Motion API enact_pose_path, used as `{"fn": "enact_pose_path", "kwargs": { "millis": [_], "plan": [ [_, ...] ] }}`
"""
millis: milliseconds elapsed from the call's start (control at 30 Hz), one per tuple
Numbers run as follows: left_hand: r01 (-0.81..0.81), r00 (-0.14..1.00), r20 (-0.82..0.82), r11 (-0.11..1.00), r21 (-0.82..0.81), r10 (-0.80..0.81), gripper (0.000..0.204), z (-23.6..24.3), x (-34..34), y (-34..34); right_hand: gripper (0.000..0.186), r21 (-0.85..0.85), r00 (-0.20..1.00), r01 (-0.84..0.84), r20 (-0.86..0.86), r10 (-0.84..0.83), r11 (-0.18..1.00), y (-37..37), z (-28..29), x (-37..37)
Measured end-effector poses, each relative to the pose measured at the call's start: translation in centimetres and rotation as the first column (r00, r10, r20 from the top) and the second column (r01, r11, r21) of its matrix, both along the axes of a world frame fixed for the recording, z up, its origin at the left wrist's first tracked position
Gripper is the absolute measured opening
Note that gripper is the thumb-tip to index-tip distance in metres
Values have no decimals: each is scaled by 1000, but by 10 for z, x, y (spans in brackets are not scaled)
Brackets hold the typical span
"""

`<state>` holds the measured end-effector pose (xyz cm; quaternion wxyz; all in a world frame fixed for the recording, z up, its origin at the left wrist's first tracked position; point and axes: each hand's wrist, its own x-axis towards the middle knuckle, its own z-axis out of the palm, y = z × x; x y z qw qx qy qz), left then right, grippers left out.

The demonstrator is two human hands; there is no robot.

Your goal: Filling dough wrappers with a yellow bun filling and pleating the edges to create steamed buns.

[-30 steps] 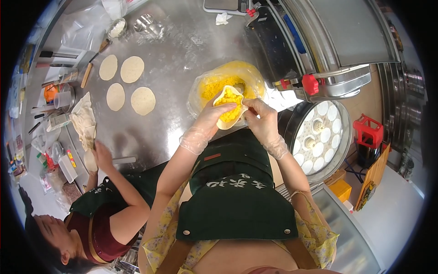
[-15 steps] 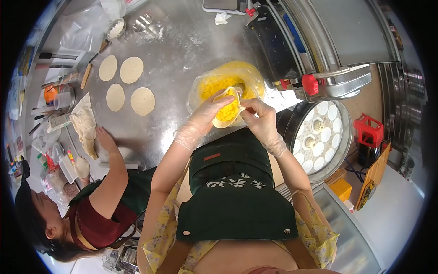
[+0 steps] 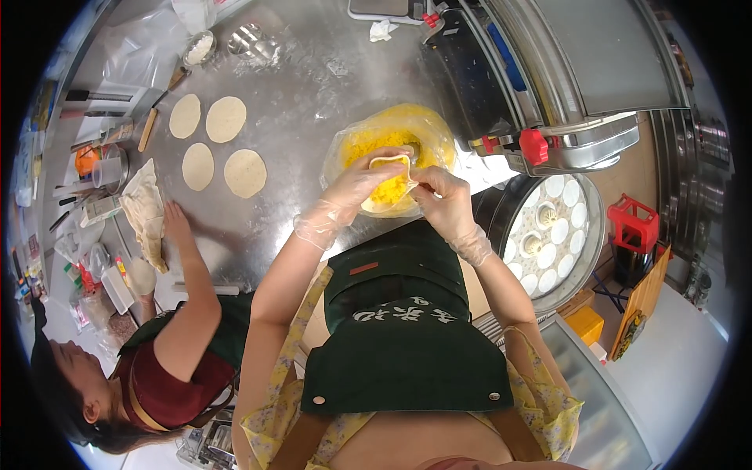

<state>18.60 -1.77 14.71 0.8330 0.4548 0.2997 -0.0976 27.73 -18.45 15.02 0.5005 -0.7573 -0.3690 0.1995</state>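
Both my hands wear clear plastic gloves. Cupped in my left hand (image 3: 354, 186) is a round dough wrapper (image 3: 379, 208) heaped with crumbly yellow filling (image 3: 389, 189). My right hand (image 3: 445, 199) pinches the wrapper's right edge, where the dough is gathered into a small fold. Just beyond my hands stands a bowl lined with a clear plastic bag (image 3: 443, 133), holding more yellow filling and a metal spoon partly hidden by my fingers. Several flat dough rounds (image 3: 245, 173) lie on the steel table to the left.
At my right, a round steamer tray (image 3: 597, 235) carries white paper discs and two pleated buns (image 3: 547, 215). A machine with a red knob (image 3: 533, 146) stands far right. On the left a co-worker's hand (image 3: 177, 223) rests beside a cloth-like dough piece (image 3: 143, 205); a rolling pin (image 3: 147, 130) lies beyond.
The wrapper's far edge has folded inward over the filling, and my left fingers have curled further round it. The co-worker's head and arm have shifted slightly.
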Motion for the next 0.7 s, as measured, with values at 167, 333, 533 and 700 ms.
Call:
{"fn": "enact_pose_path", "kwargs": {
  "millis": [167,333,533,700],
  "plan": [
    [-38,996,-76,999,8,39,40,8,4,-2,22,-103,981,83,-164,-99,991,5,-2,0],
    [44,996,-85,994,100,-36,38,-1,5,-1,23,-160,956,28,-283,-74,987,9,5,6],
    [8,999,38,999,48,-10,30,9,7,10,22,-47,995,28,-97,-32,999,7,-2,2],
    [35,997,75,999,14,-36,30,9,8,13,22,-16,996,90,24,-90,996,10,-4,-2]
  ]
}}
